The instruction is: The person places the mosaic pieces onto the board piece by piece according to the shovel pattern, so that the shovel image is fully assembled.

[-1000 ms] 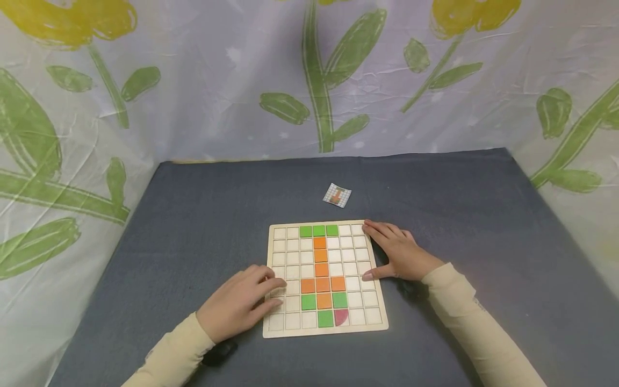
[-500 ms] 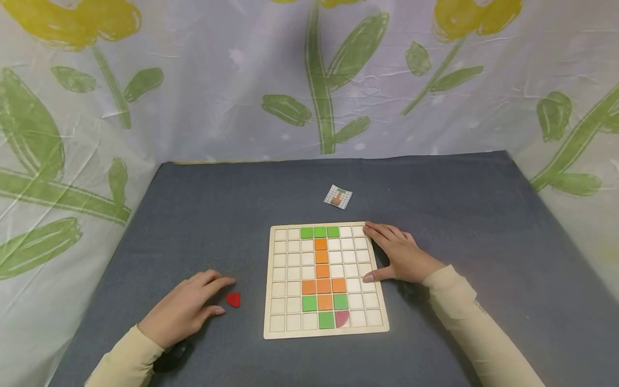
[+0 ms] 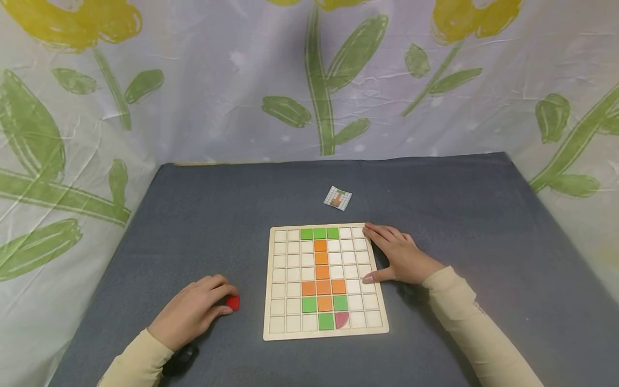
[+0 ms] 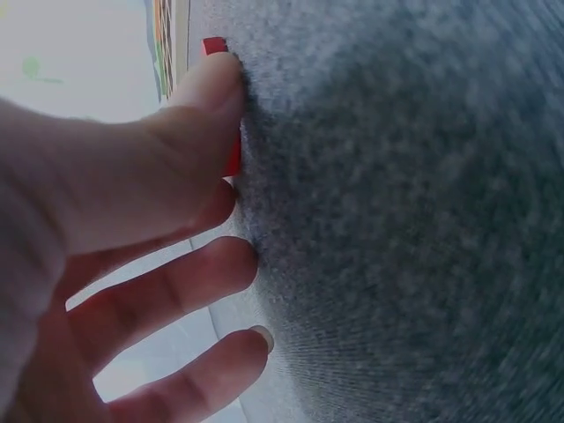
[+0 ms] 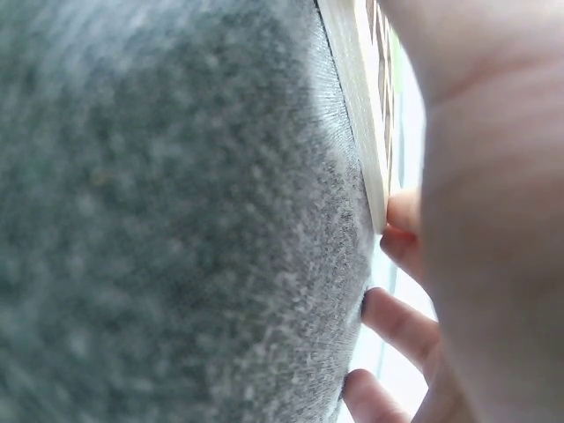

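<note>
My left hand [image 3: 192, 310] is down on the table to the left of the board and pinches a small red tile [image 3: 234, 303] between thumb and fingers. In the left wrist view the thumb covers most of that red tile [image 4: 213, 44]. A square wooden grid board [image 3: 285, 276] lies flat at the centre. Orange tiles [image 3: 322, 272] form a column and short crossbar on it, with green tiles [image 3: 319, 233] at top and bottom. A pink rounded tile [image 3: 341, 320] sits in the bottom row. My right hand [image 3: 403, 257] rests on the board's right edge, fingers spread, thumb on the grid.
A small picture card [image 3: 338, 198] with a gridded pattern lies beyond the board. The dark grey cloth [image 3: 217, 215] covers the table, and a flower-printed curtain [image 3: 217, 80] stands behind and along both sides.
My left hand has drawn back from over the board to the table on the left, where a red tile came into view, and now grips it. My right hand has stayed put.
</note>
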Available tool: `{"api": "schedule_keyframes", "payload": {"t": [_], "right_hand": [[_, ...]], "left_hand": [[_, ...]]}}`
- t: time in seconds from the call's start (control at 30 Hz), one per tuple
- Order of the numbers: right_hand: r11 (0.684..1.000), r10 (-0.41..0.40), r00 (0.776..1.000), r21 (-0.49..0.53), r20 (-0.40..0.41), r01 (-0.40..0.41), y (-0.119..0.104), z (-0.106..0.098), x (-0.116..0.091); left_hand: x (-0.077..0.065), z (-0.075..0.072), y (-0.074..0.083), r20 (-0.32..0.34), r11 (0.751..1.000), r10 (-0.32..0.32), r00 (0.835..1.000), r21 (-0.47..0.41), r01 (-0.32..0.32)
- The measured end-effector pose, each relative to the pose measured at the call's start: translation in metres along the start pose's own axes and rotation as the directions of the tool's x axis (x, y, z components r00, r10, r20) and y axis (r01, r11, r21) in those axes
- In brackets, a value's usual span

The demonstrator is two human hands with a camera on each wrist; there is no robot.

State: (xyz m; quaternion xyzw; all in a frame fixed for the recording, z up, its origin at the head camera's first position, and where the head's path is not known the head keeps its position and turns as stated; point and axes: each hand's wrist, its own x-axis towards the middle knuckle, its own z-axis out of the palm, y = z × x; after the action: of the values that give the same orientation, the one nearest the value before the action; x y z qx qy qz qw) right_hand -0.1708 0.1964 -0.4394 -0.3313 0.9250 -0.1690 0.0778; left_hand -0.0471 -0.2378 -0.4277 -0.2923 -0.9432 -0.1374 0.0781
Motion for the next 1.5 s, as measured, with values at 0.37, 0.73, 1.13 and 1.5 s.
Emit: {"api": "schedule_keyframes", "payload": {"t": [0.37,0.73,1.13,1.5], "right_hand": [[1.000,-0.003,1.000,-0.015,-0.009,0.003,0.001,0.001,-0.001],[1.000,0.008,1.000,-0.013,0.004,-0.008,0.000,-0.002,0.000],[1.000,-0.001,1.000,-0.021,-0.005,0.001,0.000,-0.001,0.002],[1.000,0.002,1.000,-0.018,0.001,-0.002,0.000,-0.001,0.000]], "left_hand": [[0.003,0.004,-0.001,-0.017,1.000,0.018,1.000,-0.001,-0.018],[0.017,0.001,0.012,-0.054,0.998,0.050,0.997,-0.039,-0.052],[0.047,0.005,0.045,-0.080,0.978,0.160,0.984,-0.124,-0.169],[0.059,0.024,0.071,-0.041,0.949,0.284,0.958,-0.131,-0.287]]}}
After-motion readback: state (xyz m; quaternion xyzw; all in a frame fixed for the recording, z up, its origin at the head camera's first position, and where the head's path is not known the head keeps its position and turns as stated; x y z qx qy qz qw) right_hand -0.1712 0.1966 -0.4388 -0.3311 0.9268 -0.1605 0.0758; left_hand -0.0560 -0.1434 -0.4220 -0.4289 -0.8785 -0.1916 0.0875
